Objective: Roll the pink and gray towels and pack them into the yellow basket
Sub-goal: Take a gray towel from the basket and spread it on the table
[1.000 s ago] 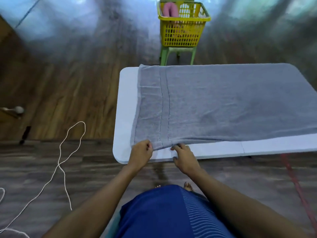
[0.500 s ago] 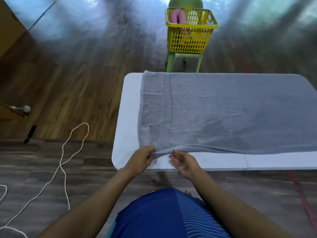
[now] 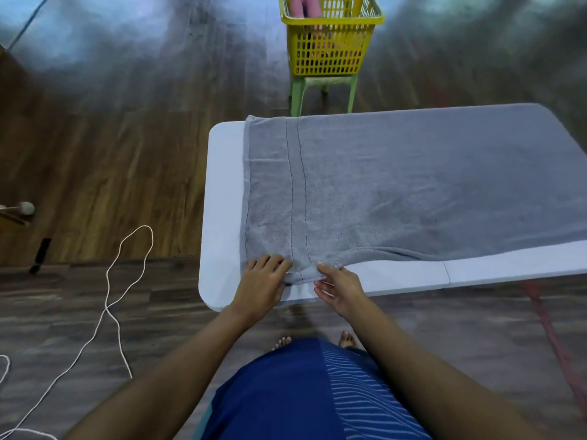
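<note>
At the near left corner of the white table (image 3: 225,201) we find both hands working the gray towel (image 3: 413,185), which lies spread flat over most of the tabletop with only its near edge lifted into a small fold. Our left hand (image 3: 262,285) has its fingers bent over that edge from above, the thumb hidden, so we take it for a grip. Our right hand (image 3: 341,289) pinches the same bunched hem between thumb and forefinger, just beside the left. We judge the pink half of the job done: a pink towel (image 3: 305,6) stands rolled inside the yellow basket (image 3: 330,49), which sits on a green stool (image 3: 320,82) beyond the far side of the table, well apart from our hands. The gray half has barely begun; no roll has formed, almost the whole length is left to turn, and after that it must be carried over and packed beside the pink one. Counting, we see one gray towel, one basket, one stool, one table and two hands. The pink shape shows two lobes at the top edge of the view, so we cannot tell whether it is one roll or two. On the floor lie one white cord (image 3: 111,296) to the left and one red cord (image 3: 552,338) to the right.
</note>
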The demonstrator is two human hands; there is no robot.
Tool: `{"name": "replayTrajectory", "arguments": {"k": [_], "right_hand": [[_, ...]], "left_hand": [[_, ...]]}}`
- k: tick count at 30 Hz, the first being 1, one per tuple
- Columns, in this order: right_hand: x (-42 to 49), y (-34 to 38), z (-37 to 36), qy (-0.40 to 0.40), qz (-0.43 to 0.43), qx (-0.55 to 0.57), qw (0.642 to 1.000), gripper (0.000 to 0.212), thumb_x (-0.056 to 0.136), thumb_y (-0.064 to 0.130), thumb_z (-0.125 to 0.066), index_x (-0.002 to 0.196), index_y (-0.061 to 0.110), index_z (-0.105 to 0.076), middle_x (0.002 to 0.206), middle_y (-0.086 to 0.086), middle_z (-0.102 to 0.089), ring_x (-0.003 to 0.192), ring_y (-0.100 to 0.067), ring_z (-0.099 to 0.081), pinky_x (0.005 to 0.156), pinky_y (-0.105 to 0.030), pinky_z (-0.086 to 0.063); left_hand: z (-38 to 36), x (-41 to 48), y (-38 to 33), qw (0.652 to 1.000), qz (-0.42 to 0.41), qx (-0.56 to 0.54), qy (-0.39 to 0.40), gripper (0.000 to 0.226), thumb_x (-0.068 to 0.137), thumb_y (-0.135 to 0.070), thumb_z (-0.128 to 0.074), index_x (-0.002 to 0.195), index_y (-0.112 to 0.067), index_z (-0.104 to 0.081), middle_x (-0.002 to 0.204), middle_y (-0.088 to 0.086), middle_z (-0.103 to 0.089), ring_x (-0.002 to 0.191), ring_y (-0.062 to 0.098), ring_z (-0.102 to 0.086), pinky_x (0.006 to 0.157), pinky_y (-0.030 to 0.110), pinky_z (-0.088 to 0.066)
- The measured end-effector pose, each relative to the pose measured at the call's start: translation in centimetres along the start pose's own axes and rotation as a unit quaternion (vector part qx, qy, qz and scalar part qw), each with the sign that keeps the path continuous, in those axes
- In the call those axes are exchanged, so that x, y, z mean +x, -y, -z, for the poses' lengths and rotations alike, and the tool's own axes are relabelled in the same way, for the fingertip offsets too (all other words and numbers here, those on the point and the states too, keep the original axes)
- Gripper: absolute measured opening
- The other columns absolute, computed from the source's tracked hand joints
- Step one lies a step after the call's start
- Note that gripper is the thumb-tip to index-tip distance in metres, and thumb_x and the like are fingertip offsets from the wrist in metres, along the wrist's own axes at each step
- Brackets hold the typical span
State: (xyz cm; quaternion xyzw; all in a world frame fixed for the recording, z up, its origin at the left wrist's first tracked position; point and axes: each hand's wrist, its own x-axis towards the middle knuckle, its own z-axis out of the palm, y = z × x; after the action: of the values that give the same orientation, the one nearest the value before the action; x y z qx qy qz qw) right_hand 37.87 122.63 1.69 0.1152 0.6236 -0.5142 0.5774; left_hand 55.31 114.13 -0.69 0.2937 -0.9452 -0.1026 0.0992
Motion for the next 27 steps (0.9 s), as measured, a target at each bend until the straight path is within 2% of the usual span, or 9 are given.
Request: {"name": "replayTrajectory", "arguments": {"k": [4, 8, 10, 12, 14, 17, 19, 22, 27], "right_hand": [[-0.2, -0.2, -0.3, -0.052, 0.074, -0.053, 0.994, 0.016, 0.086, 0.019, -0.072, 0.088, 0.006, -0.063, 0.073, -0.009, -0.064, 0.063, -0.019, -0.062, 0.064, -0.031, -0.057], [-0.4, -1.2, -0.4, -0.116, 0.216, -0.214, 0.946, 0.015, 0.091, 0.025, -0.063, 0.089, 0.01, -0.061, 0.082, -0.005, -0.069, 0.077, -0.02, -0.068, 0.078, -0.037, -0.057], [-0.7, -1.5, -0.4, -0.132, 0.291, -0.314, 0.894, 0.002, 0.091, 0.014, -0.058, 0.092, 0.013, -0.056, 0.089, -0.001, -0.064, 0.084, -0.019, -0.062, 0.078, -0.032, -0.05], [-0.8, -1.9, -0.3, -0.127, 0.379, -0.386, 0.831, 0.017, 0.087, 0.008, -0.061, 0.099, 0.016, -0.052, 0.096, 0.0, -0.056, 0.088, -0.015, -0.054, 0.077, -0.028, -0.047], [-0.7, -2.0, -0.4, -0.108, 0.439, -0.448, 0.771, 0.029, 0.083, 0.015, -0.069, 0.107, 0.02, -0.053, 0.104, 0.003, -0.048, 0.093, -0.009, -0.046, 0.08, -0.021, -0.044], [-0.1, -1.7, -0.8, -0.124, 0.502, -0.552, 0.655, 0.018, 0.085, 0.021, -0.067, 0.101, 0.022, -0.059, 0.103, 0.003, -0.053, 0.097, -0.014, -0.048, 0.083, -0.029, -0.043], [0.2, -1.1, -0.8, -0.15, 0.519, -0.589, 0.6, 0.013, 0.085, 0.018, -0.064, 0.097, 0.021, -0.061, 0.102, 0.001, -0.056, 0.096, -0.019, -0.051, 0.082, -0.034, -0.043], [1.3, 0.3, 0.2, -0.168, 0.498, -0.621, 0.581, 0.013, 0.082, 0.014, -0.065, 0.094, 0.019, -0.062, 0.099, 0.0, -0.06, 0.094, -0.024, -0.054, 0.078, -0.037, -0.041], [2.1, 2.3, 4.2, -0.207, 0.489, -0.597, 0.601, 0.016, 0.075, 0.001, -0.066, 0.086, 0.01, -0.061, 0.089, -0.01, -0.061, 0.075, -0.034, -0.056, 0.062, -0.036, -0.042]], "left_hand": [[-0.4, 0.4, -2.1, 0.993, 0.017, -0.114, 0.007, 0.031, 0.082, -0.006, -0.067, 0.112, -0.012, -0.063, 0.099, 0.006, -0.068, 0.086, 0.027, -0.063, 0.071, 0.035, -0.05], [0.5, 0.1, -2.9, 0.982, 0.037, -0.185, -0.02, 0.02, 0.097, -0.014, -0.052, 0.116, -0.014, -0.056, 0.093, 0.008, -0.068, 0.075, 0.025, -0.061, 0.062, 0.029, -0.042], [1.0, 0.2, -2.7, 0.983, 0.029, -0.18, -0.028, 0.018, 0.102, -0.023, -0.043, 0.109, -0.014, -0.056, 0.088, 0.007, -0.066, 0.071, 0.025, -0.059, 0.059, 0.027, -0.035], [1.3, 0.3, -2.4, 0.986, 0.023, -0.162, -0.029, 0.028, 0.103, -0.033, -0.035, 0.108, -0.016, -0.056, 0.091, 0.005, -0.067, 0.072, 0.024, -0.06, 0.058, 0.027, -0.035], [1.5, 0.4, -2.3, 0.987, 0.019, -0.159, -0.02, 0.037, 0.101, -0.041, -0.03, 0.11, -0.017, -0.057, 0.097, 0.003, -0.068, 0.076, 0.022, -0.061, 0.06, 0.03, -0.042], [1.8, 0.5, -2.1, 0.988, 0.0, -0.15, -0.023, 0.035, 0.1, -0.04, -0.033, 0.113, -0.018, -0.057, 0.1, 0.002, -0.069, 0.08, 0.02, -0.062, 0.063, 0.032, -0.047], [2.1, 0.5, -1.8, 0.991, -0.013, -0.128, -0.027, 0.025, 0.1, -0.032, -0.039, 0.108, -0.017, -0.057, 0.093, 0.003, -0.069, 0.075, 0.022, -0.062, 0.057, 0.033, -0.048], [2.5, 0.4, -1.8, 0.994, -0.024, -0.098, -0.035, 0.021, 0.098, -0.027, -0.042, 0.101, -0.016, -0.06, 0.085, 0.002, -0.068, 0.068, 0.023, -0.061, 0.052, 0.029, -0.042], [2.8, -0.2, -2.3, 0.997, -0.033, -0.065, -0.038, 0.014, 0.093, -0.021, -0.053, 0.097, -0.014, -0.065, 0.079, 0.001, -0.068, 0.064, 0.02, -0.06, 0.055, 0.023, -0.035]]}}
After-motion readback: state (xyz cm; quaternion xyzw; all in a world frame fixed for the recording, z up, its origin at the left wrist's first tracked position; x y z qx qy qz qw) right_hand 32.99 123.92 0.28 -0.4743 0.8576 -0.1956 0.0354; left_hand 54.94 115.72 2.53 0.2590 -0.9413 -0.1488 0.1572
